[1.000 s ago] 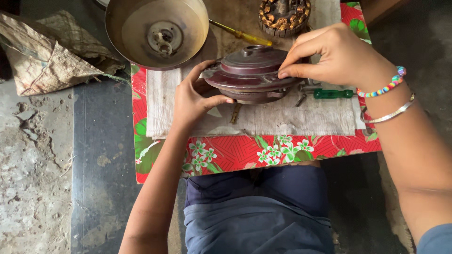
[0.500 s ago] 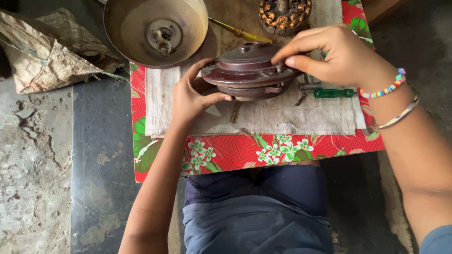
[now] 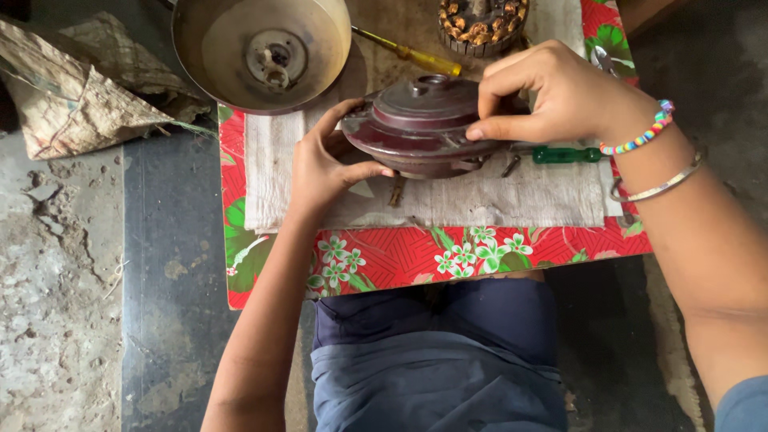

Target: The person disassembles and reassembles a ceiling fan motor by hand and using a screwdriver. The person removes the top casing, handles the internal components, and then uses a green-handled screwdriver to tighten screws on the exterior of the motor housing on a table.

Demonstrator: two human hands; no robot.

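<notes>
Both hands clasp a round maroon motor housing (image 3: 424,124) at the middle of a pale cloth (image 3: 480,200) on the red floral mat (image 3: 384,256). The left hand (image 3: 324,164) cups its nine o'clock edge, fingers curled closed; the right hand (image 3: 560,96) pinches its three o'clock rim. A metal bowl-shaped cover (image 3: 260,52) lies at eleven o'clock, a yellow-handled screwdriver (image 3: 408,54) at twelve, a green-handled screwdriver (image 3: 560,154) at three.

the right hand (image 3: 560,100) hides the maroon motor housing's (image 3: 420,124) right edge; the copper winding (image 3: 482,22) is cropped at top.
</notes>
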